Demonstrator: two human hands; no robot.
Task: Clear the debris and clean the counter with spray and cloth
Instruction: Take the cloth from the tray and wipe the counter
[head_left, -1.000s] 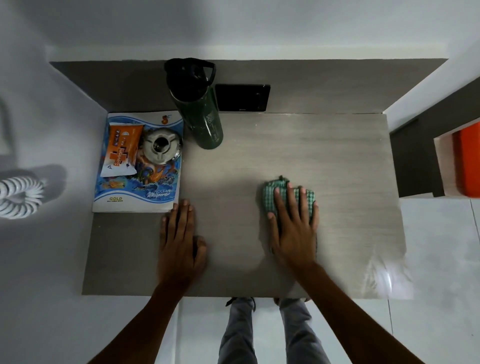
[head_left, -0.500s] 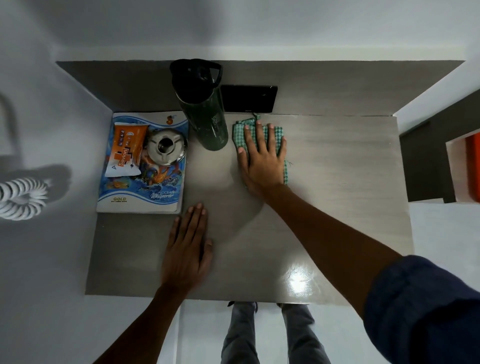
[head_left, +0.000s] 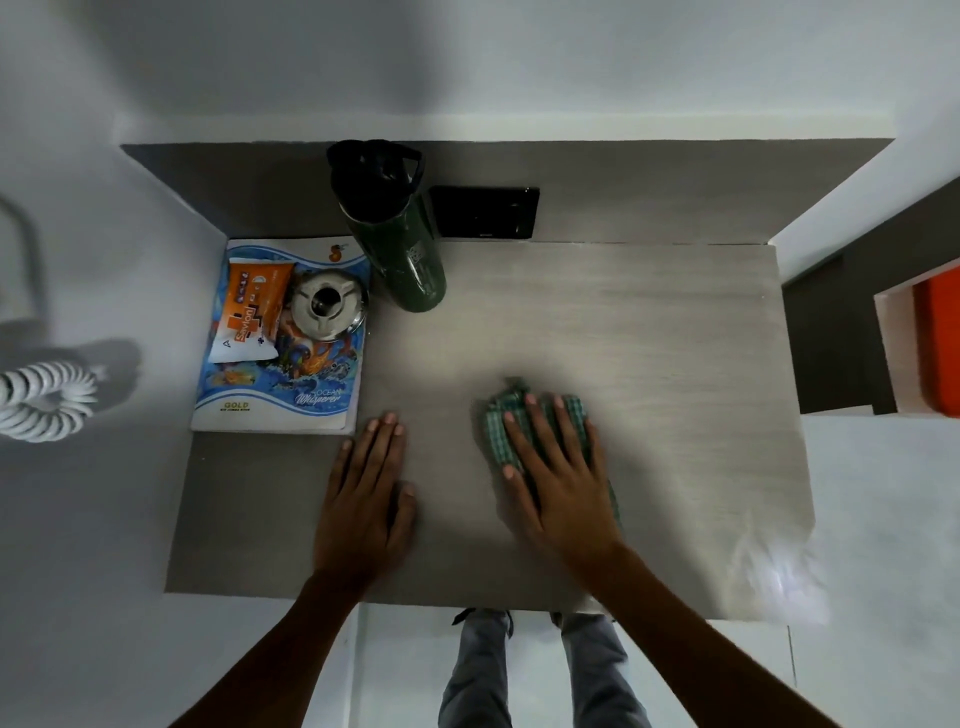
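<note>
Green checked cloth (head_left: 524, 423) is pressed flat on the counter (head_left: 649, 332) under the right hand (head_left: 558, 467).

The right hand is spread open, palm down, fingers extended toward 12 o'clock over the cloth. The left hand (head_left: 366, 499) is laid flat and open at 9 o'clock of it, apart from the cloth. A green bottle (head_left: 410, 260) is seen at 11 o'clock, beside a notebook (head_left: 283, 384).

Dim, cool light overall — glare patch on counter (head_left: 769, 571) near right front corner. Soft shadows left of coiled cord (head_left: 44, 400). Wide-angle bending at edges; slight blur.
</note>
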